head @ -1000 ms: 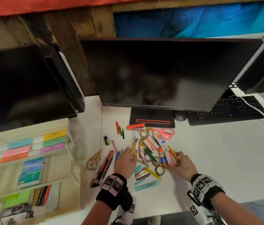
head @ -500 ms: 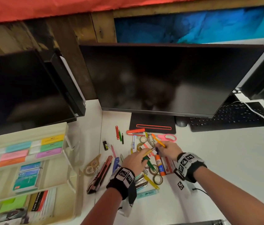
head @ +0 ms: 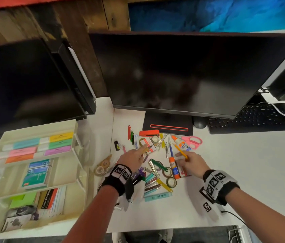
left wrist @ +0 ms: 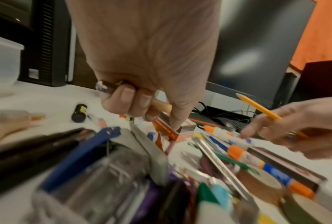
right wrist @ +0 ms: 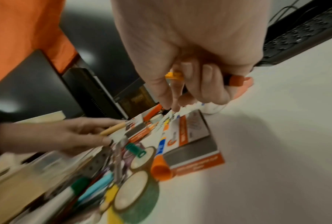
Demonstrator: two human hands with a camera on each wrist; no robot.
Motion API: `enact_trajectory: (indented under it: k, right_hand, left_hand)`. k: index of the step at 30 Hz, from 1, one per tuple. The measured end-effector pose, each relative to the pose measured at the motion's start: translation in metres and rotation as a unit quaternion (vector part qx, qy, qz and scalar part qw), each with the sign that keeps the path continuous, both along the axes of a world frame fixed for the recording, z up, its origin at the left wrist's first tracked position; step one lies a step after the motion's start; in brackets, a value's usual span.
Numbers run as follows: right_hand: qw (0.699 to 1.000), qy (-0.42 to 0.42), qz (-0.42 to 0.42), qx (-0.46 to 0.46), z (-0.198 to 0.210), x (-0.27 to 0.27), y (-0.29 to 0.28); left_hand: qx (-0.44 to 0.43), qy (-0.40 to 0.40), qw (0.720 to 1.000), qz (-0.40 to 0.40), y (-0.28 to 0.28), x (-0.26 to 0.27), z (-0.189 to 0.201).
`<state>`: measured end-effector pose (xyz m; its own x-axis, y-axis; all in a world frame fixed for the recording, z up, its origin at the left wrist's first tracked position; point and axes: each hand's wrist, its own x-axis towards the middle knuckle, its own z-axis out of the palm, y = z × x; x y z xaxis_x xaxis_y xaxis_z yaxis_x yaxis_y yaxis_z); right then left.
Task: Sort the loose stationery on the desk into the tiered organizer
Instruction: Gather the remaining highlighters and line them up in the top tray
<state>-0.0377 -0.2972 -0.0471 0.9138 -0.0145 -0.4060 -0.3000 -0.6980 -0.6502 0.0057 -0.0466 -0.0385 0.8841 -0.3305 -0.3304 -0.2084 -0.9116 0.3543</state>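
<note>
A white counter [head: 234, 172] is seen carrying three dark monitors, the central monitor [head: 182, 72] standing just behind a heap of loose stationery. At the left edge of the counter a cream tiered organizer [head: 75, 130] is placed; coloured sticky-note pads are held in its top tier, green boxes in the middle tier, and envelopes and pads in the bottom tier. A black keyboard [head: 250, 120] is set at the right, behind the heap. The loose stationery is spread between the organizer and the right forearm, well apart from the organizer's trays: a red stapler [head: 148, 133], pink scissors [head: 191, 142], a white glue bottle [head: 179, 142], an orange-capped glue stick [head: 174, 168], rolls of tape [head: 171, 182] and a tape dispenser [head: 103, 165] are among it. The left hand [head: 133, 159] is held over the heap, its fingers curled round a tan pencil [left wrist: 159, 106] while the forefinger is pointed down at an orange box. The right hand [head: 193, 164] is closed round a yellow pencil [head: 180, 151], whose tip is angled up and away.
</note>
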Motion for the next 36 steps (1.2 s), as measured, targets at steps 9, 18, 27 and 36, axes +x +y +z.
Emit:
enact_trajectory:
  k: [9, 18, 27, 36]
  right_hand:
    - [0.992, -0.007, 0.064, -0.113, 0.0, -0.019, 0.009]
    - [0.976, -0.029, 0.206, -0.056, -0.008, -0.035, 0.092]
    - [0.929, 0.026, 0.322, -0.18, -0.001, 0.003, 0.114]
    - [0.885, 0.055, 0.404, -0.225, 0.005, 0.013, 0.114]
  left_hand:
    - [-0.115, -0.049, 0.976, 0.179, 0.057, -0.024, 0.032]
    - [-0.101, 0.034, 0.989, 0.104, 0.062, -0.086, 0.026]
    - [0.06, 0.036, 0.998, 0.006, 0.06, -0.12, 0.002]
    - [0.133, -0.005, 0.99, -0.051, 0.047, -0.115, -0.001]
